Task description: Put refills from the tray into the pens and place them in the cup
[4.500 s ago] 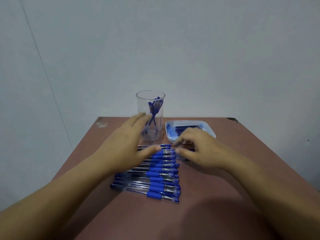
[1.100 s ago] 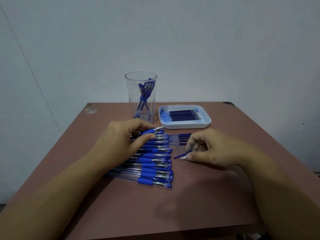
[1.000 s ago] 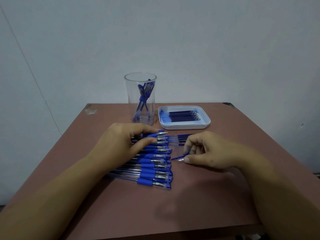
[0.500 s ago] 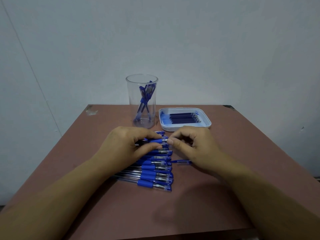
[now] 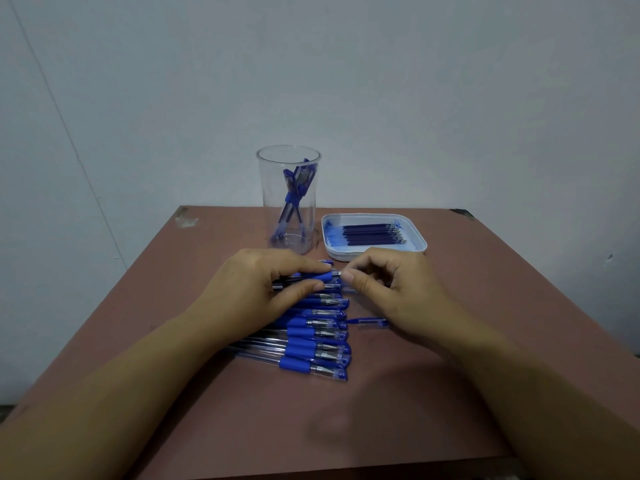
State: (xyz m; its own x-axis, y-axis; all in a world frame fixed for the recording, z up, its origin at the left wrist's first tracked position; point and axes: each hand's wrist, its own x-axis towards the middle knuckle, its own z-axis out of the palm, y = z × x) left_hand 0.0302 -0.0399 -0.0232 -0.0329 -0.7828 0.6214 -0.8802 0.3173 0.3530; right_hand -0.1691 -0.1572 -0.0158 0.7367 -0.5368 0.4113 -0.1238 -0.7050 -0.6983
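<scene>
Left hand (image 5: 263,289) holds pen (image 5: 311,276) crosswise, tip pointing right.

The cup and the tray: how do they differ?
The cup is tall, clear and round; the tray is low, white and rectangular. The cup holds a few pens standing slanted; the tray holds refills lying flat. Both stand side by side, far back on the table.

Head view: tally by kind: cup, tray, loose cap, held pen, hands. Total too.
Cup: 1
Tray: 1
Loose cap: 1
Held pen: 1
Hands: 2, left hand and right hand
Total: 6
</scene>
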